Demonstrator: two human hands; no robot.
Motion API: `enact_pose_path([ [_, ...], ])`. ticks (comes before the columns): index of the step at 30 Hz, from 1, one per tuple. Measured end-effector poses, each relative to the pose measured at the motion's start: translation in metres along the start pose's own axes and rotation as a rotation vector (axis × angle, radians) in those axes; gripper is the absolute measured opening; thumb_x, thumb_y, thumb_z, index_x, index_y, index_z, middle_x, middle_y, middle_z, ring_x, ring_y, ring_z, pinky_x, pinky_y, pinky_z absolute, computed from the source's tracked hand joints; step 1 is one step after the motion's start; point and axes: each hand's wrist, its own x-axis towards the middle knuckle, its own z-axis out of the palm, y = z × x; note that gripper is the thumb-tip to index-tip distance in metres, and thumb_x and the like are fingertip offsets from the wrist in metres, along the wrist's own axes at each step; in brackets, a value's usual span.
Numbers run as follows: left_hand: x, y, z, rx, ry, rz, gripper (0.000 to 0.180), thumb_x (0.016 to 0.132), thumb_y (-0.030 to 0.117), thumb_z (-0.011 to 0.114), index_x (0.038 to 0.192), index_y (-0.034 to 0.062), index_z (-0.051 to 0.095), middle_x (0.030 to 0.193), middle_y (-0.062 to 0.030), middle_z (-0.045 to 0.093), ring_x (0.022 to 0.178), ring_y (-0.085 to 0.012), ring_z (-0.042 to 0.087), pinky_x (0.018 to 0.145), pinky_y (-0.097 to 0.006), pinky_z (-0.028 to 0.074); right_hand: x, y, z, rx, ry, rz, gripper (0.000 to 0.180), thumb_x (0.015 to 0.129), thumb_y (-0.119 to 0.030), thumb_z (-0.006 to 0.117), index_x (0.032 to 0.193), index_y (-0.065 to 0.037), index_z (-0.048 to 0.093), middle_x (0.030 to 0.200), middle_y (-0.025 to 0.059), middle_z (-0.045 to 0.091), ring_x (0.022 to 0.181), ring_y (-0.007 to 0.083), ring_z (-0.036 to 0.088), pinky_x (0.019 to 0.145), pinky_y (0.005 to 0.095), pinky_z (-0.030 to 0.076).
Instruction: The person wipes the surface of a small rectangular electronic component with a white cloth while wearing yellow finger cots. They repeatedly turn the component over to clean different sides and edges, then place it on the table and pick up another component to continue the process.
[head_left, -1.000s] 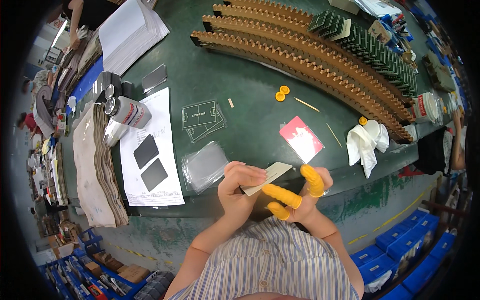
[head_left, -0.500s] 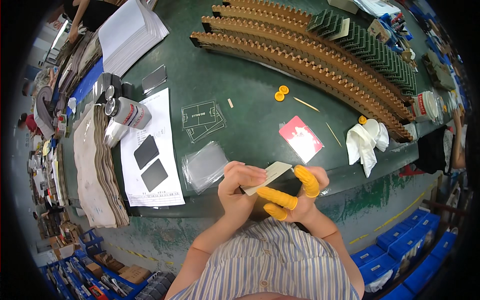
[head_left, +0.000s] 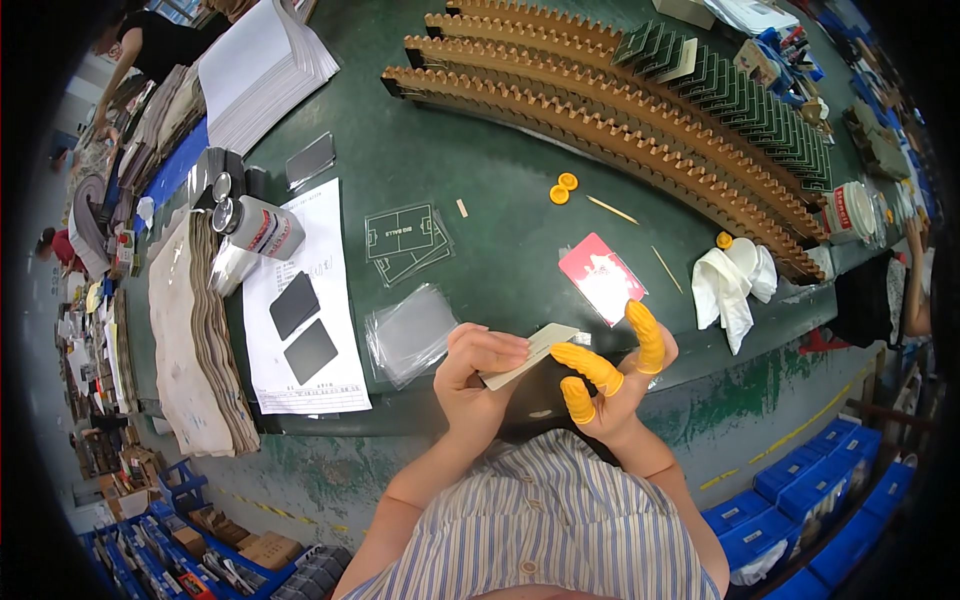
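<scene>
My left hand (head_left: 478,382) is closed on a thin pale beige card (head_left: 532,356), tilted at the table's front edge with its right end sticking out. My right hand (head_left: 622,388) has yellow finger cots on its thumb and two fingers. These fingers are spread beside the card's right end, one tip close to it; whether it touches I cannot tell. Past the hands lies a red and white card (head_left: 603,278) in a transparent sleeve. Left of my left hand is a pile of transparent sleeves (head_left: 412,335), and dark green cards with white lines (head_left: 402,232) lie beyond it.
Long notched wooden racks (head_left: 560,105) cross the back, with green cards (head_left: 745,95) standing at their right. Left are a printed sheet (head_left: 335,250) with black plates (head_left: 310,350), a metal-capped bottle (head_left: 262,228) and stacked paper. A white cloth (head_left: 728,300) and thin sticks (head_left: 612,209) lie right.
My right hand has moved right and slightly up, its fingers opening away from the card. The left hand stays nearly still with the card. A person at the far left has shifted.
</scene>
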Motion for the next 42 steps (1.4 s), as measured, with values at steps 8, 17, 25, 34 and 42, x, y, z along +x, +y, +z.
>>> enact_pose_path([
  [8,0.002,0.002,0.000,0.022,-0.012,0.028,0.022,0.066,-0.007,0.070,0.072,0.0071,0.054,0.077,-0.0057,0.060,0.078,-0.0194,0.061,0.081,-0.031,0.038,0.000,-0.003,0.001,0.033,-0.039,-0.076,0.023,0.075,-0.041,0.061,0.095,-0.031,0.068,0.121,0.0070,0.041,0.107,0.0257,0.030,0.084,0.0359,0.030],
  [17,0.001,0.001,0.001,-0.089,0.039,-0.015,0.027,0.062,-0.013,0.070,0.072,0.0069,0.054,0.076,-0.0056,0.059,0.075,-0.0177,0.060,0.074,-0.027,0.041,0.002,0.000,-0.001,0.039,0.011,0.028,0.029,0.082,-0.039,0.056,0.093,-0.017,0.071,0.129,0.0133,0.035,0.108,0.0273,0.027,0.092,0.0367,0.026],
  [25,-0.001,-0.002,-0.002,-0.056,0.037,-0.006,0.025,0.062,-0.012,0.071,0.073,0.0065,0.058,0.076,-0.0053,0.060,0.074,-0.0166,0.058,0.073,-0.027,0.041,0.006,-0.001,-0.001,0.033,-0.014,0.140,0.033,0.085,-0.038,0.051,0.089,-0.009,0.068,0.136,0.0180,0.029,0.115,0.0289,0.028,0.097,0.0399,0.023],
  [34,-0.001,0.001,-0.005,0.035,0.019,0.034,0.022,0.061,-0.004,0.075,0.070,0.0089,0.060,0.075,-0.0021,0.064,0.073,-0.0132,0.059,0.082,-0.030,0.034,-0.007,-0.002,0.003,0.023,0.048,-0.120,0.025,0.073,-0.044,0.065,0.093,-0.029,0.069,0.121,0.0090,0.036,0.104,0.0273,0.028,0.085,0.0367,0.029],
  [42,0.000,0.000,-0.006,0.115,-0.006,0.057,0.017,0.063,0.002,0.075,0.071,0.0103,0.062,0.076,-0.0006,0.065,0.074,-0.0115,0.060,0.082,-0.029,0.032,-0.006,-0.010,0.001,0.053,-0.036,-0.176,0.036,0.070,-0.043,0.067,0.101,-0.026,0.061,0.117,0.0083,0.038,0.102,0.0248,0.031,0.082,0.0363,0.032],
])
